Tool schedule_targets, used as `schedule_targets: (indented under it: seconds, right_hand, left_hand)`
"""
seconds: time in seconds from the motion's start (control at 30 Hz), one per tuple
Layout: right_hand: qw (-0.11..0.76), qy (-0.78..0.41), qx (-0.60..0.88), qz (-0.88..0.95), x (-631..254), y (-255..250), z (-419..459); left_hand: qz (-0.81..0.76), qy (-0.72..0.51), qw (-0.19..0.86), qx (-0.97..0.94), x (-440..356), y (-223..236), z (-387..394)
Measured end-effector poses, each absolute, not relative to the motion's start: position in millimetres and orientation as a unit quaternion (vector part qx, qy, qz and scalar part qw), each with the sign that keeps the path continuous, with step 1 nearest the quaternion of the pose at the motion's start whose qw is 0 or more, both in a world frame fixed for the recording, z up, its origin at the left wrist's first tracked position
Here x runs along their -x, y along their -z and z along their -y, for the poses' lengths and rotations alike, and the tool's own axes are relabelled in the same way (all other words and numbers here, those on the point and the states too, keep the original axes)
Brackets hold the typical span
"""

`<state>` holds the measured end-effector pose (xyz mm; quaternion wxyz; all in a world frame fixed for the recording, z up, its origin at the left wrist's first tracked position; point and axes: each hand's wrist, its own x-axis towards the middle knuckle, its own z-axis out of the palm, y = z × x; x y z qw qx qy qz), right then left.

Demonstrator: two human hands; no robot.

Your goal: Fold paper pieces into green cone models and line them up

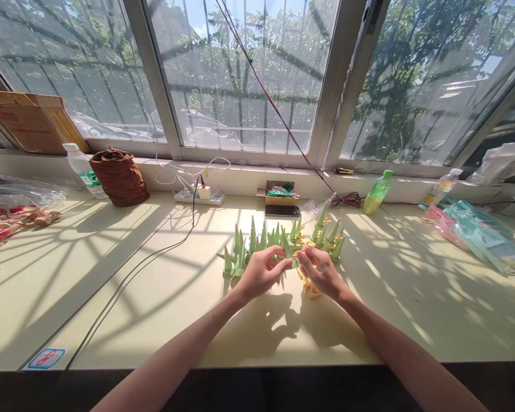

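Centre frame, our left hand (261,271) pinches a green cone (287,248) that a loose grip could drop; our right hand (321,271) curls, contents unclear.

My left hand (264,270) pinches a green cone (287,248); my right hand (320,270) is just beside it, near yellow pieces (312,292).

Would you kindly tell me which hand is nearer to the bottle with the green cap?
Right. The right hand is left of the bottle and closer to the viewer; the left hand, holding a green cone, is farther left.
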<state>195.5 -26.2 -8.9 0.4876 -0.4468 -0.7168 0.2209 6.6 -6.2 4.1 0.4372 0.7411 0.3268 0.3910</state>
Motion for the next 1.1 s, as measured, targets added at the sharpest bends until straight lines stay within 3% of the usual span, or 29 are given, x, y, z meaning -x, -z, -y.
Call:
schedule_targets:
  seconds: [0.37, 0.47, 0.77, 1.1]
  right_hand:
    - [0.517, -0.208, 0.447, 0.7, -193.8, 7.6, 25.6]
    - [0.535, -0.194, 0.435, 0.697, -194.3, 5.4, 26.3]
    - [0.506, -0.166, 0.417, 0.736, -195.0, 7.3, 26.1]
    - [0.481, -0.231, 0.443, 0.72, -194.9, 7.4, 27.7]
  left_hand:
    - [-0.311, -0.46, 0.284, -0.781, -8.2, -1.8, 3.3]
    - [-0.355, -0.489, 0.292, -0.741, -10.0, -4.7, 6.0]
    - [-0.375, -0.409, 0.337, -0.761, -8.5, -9.5, 5.5]
    - [-0.34, -0.437, 0.331, -0.764, -7.2, -1.3, 1.9]
